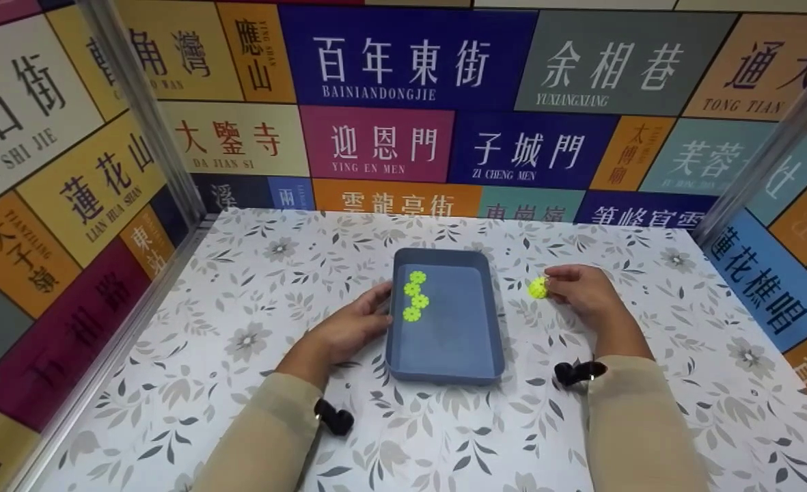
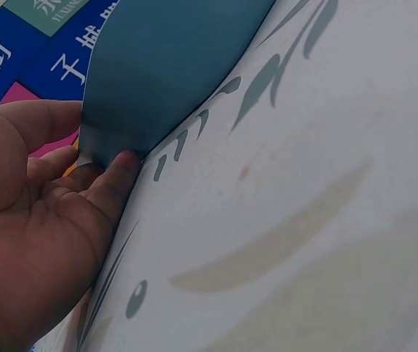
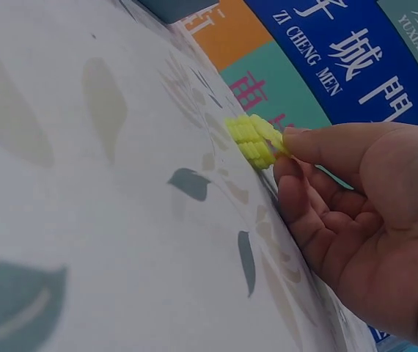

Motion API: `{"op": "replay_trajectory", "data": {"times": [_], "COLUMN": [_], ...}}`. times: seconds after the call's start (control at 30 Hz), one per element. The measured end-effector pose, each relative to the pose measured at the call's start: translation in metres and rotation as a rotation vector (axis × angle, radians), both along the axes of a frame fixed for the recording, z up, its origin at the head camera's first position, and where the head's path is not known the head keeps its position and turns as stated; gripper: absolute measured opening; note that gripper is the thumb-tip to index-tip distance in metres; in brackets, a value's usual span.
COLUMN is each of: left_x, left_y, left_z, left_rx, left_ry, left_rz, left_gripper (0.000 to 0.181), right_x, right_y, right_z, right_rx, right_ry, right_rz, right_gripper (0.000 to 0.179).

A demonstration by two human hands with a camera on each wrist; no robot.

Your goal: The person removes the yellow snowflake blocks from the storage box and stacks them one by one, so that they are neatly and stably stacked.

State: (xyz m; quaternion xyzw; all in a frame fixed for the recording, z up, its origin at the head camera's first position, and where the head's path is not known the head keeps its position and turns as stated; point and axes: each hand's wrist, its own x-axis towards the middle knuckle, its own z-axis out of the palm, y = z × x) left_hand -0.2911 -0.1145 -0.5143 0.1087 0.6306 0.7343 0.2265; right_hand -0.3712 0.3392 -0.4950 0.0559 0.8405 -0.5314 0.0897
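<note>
A blue-grey rectangular tray (image 1: 447,352) lies on the table. Along its inner left side several small yellow-green flower-shaped pieces (image 1: 419,301) run in a crooked row. My left hand (image 1: 348,328) rests against the outside of the tray's left wall. Close up in the left wrist view, the thumb and fingers of that hand (image 2: 55,198) touch the tray wall (image 2: 165,66). Right of the tray stands a small stack of the same flower-shaped pieces (image 3: 249,139). My right hand (image 1: 584,294) pinches a flower-shaped piece (image 3: 270,133) between thumb and fingertip, tilted at the stack's edge.
The table (image 1: 294,383) wears a white cover with grey leaves and flowers. Behind it rises a wall of coloured panels (image 1: 376,143) with Chinese lettering, and metal posts (image 1: 147,109) stand at its corners. Each wrist carries a small black camera (image 1: 335,417).
</note>
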Motion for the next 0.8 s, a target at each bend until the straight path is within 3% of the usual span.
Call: {"op": "replay_trajectory", "data": {"times": [0.47,0.8], "left_x": [-0.0007,-0.0001], "left_y": [0.0004,-0.0007], "left_z": [0.0002,0.0], "left_rx": [-0.003,-0.001], "left_ry": [0.0,-0.004], "left_rz": [0.0,-0.001], "left_gripper": [0.078,0.079], "right_x": [0.001,0.0024], "right_y": [-0.0022,-0.0025], "right_z": [0.0001,0.0008], "right_rx": [-0.009,0.045], "right_ry": [-0.028,-0.019], "right_rz": [-0.006,0.008], "right_gripper": [0.046,0.046]}}
